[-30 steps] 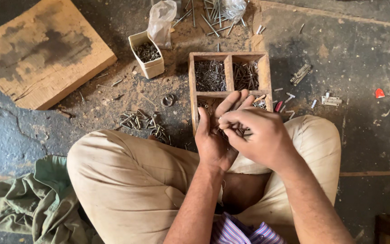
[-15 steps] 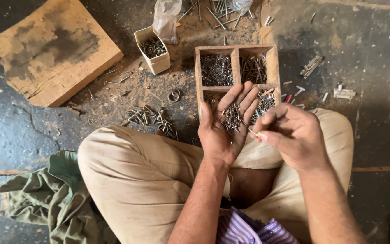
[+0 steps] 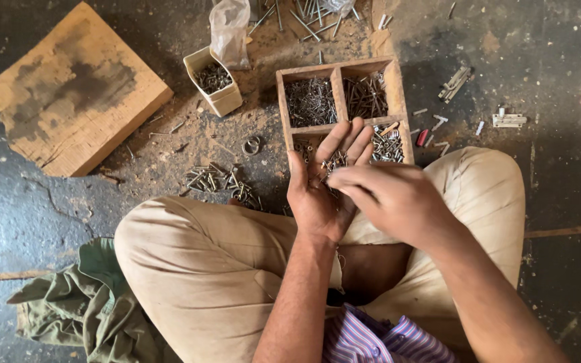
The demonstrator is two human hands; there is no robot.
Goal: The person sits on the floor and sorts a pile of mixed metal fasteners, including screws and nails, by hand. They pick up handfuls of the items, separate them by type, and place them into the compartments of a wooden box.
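I see the left hand (image 3: 321,191) open, palm up, fingers spread and a little curled, and a small heap of nails (image 3: 334,163) lies on the fingers and palm. The right hand (image 3: 388,198) is above the palm, fingers bent together; its fingertips touch the nails, but I cannot tell if they pinch one. Both hands are over the near edge of the wooden tray (image 3: 339,91), which has compartments filled with nails and screws. The tray stands on the floor just in front of the crossed legs. Left of it is a small box (image 3: 218,84) with screws, then a loose pile of screws (image 3: 220,181), and a wood block (image 3: 75,94) farther left. Right of the tray the floor has only some small metal parts (image 3: 506,121), so there is more room on that side.
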